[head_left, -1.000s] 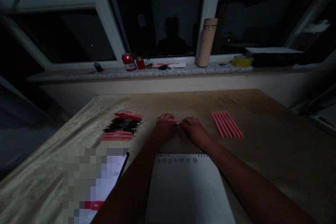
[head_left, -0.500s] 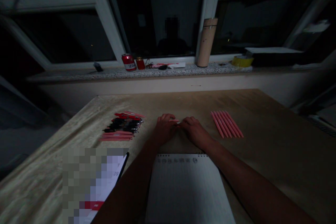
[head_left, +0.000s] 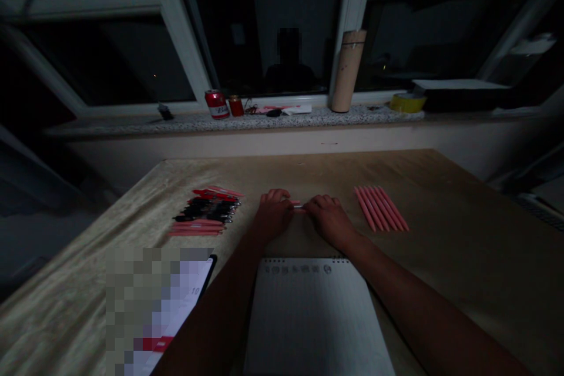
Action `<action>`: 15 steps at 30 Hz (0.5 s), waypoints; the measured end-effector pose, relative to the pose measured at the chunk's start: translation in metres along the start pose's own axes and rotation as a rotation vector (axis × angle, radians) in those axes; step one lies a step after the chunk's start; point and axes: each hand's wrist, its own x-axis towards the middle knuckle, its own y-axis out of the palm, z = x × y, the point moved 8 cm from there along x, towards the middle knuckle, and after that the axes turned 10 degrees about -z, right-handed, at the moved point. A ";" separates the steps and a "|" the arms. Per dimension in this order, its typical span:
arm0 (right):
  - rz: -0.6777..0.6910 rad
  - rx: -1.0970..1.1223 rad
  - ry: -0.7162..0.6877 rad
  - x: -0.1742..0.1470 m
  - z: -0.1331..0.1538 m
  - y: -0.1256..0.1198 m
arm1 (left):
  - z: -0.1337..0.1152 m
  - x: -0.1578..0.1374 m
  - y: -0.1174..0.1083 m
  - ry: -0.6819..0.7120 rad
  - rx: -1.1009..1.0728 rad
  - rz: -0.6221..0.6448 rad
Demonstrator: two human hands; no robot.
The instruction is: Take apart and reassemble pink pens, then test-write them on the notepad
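1. A pink pen [head_left: 299, 207] lies crosswise in the narrow gap between the two hands, just above the counter [head_left: 304, 173] or touching it; which one cannot be told. A pale stretch shows along it, and it is too dim and small to tell whether it is whole or in parts.
2. The left hand [head_left: 274, 211] has its fingers curled around the pen's left end; the right hand [head_left: 329, 215] pinches the right end. The fingers hide both ends.
3. To the right of the hands, well clear of them, a row of pink pens [head_left: 382, 208] lies side by side at a slant.
4. To the left is a looser pile: red pens [head_left: 211, 194] at the far side, black pens [head_left: 209, 210] in the middle, more pink pens [head_left: 197, 226] nearest the person.
5. A spiral notebook [head_left: 315, 317] lies between the forearms, the right one passing over its upper corner.
6. The left forearm covers part of a lit phone [head_left: 187, 305].
7. Beyond, a windowsill [head_left: 185, 124] carries a red can [head_left: 217, 104], a tall flask [head_left: 348, 70] and yellow tape [head_left: 408, 103].
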 end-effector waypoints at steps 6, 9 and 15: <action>0.003 -0.020 0.032 0.000 -0.004 0.001 | 0.006 0.000 -0.004 0.005 0.062 0.019; 0.006 -0.019 0.034 0.000 -0.005 0.002 | 0.008 -0.001 -0.004 0.007 0.055 0.013; -0.008 -0.019 -0.004 0.000 0.000 -0.001 | 0.005 -0.001 -0.003 0.005 0.028 -0.004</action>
